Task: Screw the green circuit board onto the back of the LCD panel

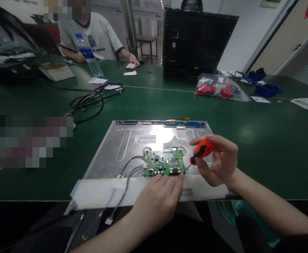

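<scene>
A silver metal display panel [122, 147] lies flat on the green table [261, 154], with a small green circuit board [163, 164] mounted near its front edge. My right hand [218, 161] is closed on an orange-and-black screwdriver [201, 150], whose tip points at the board's right corner. My left hand [157, 200] rests at the panel's front edge, fingertips touching the board's near side, fingers together. Thin grey cables [129, 172] run from the board's left side over the table edge.
A black monitor back [196, 42] stands at the far side. A plastic bag with red parts [219, 89] lies right of it. Black cables [96, 98] and a water bottle [89, 56] lie to the left. Another person [90, 35] sits across the table.
</scene>
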A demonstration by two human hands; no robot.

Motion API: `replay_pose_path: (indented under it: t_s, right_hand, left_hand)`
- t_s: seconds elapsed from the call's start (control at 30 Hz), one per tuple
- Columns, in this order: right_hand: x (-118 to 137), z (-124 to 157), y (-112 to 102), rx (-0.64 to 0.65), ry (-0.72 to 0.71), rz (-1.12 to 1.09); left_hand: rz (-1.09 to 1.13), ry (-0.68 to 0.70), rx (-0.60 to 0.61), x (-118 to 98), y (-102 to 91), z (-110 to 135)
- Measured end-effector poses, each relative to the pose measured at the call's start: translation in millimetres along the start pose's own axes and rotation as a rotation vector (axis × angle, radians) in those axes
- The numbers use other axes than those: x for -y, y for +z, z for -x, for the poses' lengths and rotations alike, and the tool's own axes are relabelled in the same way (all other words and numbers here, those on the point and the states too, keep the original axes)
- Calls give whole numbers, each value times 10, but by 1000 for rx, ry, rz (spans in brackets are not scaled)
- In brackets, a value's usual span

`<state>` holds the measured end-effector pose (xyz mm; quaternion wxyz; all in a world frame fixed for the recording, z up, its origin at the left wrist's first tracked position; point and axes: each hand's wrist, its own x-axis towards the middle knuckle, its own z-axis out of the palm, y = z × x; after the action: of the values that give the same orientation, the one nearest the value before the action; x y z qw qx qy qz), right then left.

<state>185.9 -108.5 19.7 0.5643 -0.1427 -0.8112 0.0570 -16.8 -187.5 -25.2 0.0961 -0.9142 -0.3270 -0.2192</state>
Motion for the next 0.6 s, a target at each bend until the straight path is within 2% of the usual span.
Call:
replay_pose_path:
  t_s: [0.2,0.43,0.6]
  right_hand:
    - [-16,7,0,-83,-30,107]
    - [1,14,-33,-82,-16,218]
    - [13,-25,-15,-22,-1,87]
  left_hand:
    - [0,-9,36,0,-2,9]
    - [-8,-9,30,-3,-19,6]
    - [-5,1,1,1,-20,0]
